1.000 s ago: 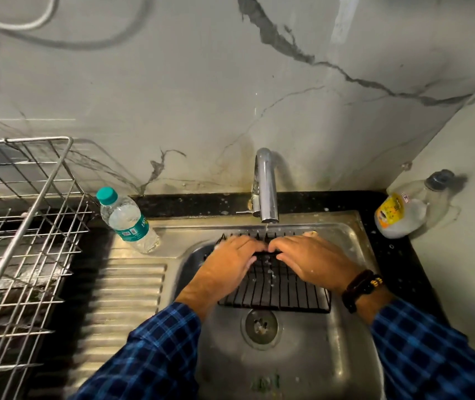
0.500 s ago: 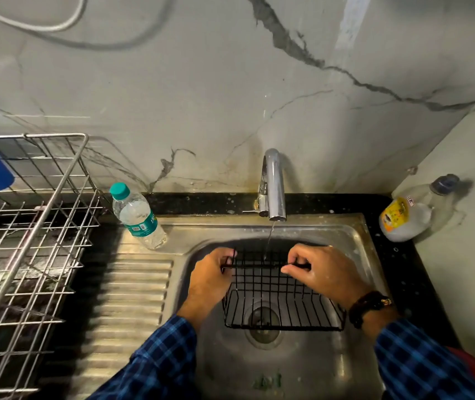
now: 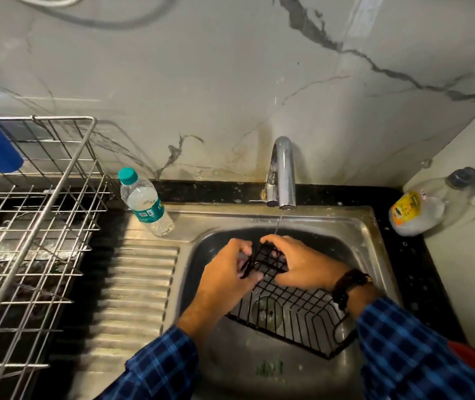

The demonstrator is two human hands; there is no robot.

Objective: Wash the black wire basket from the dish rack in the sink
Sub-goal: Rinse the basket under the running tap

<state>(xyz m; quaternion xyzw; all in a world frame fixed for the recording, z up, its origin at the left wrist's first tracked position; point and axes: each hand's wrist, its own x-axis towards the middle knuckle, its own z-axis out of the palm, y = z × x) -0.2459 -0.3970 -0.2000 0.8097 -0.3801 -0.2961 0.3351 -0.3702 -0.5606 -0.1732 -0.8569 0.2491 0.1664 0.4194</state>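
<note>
While the black wire basket sat tilted in the sink over the drain, I saw the left hand and right hand both curled around its raised far corner, fingers hooked through the wires, under a thin stream from the tap behind.

Home kitchen: steel sink w/ tap, ribbed drainboard, wire dish rack, marble-look wall.
</note>
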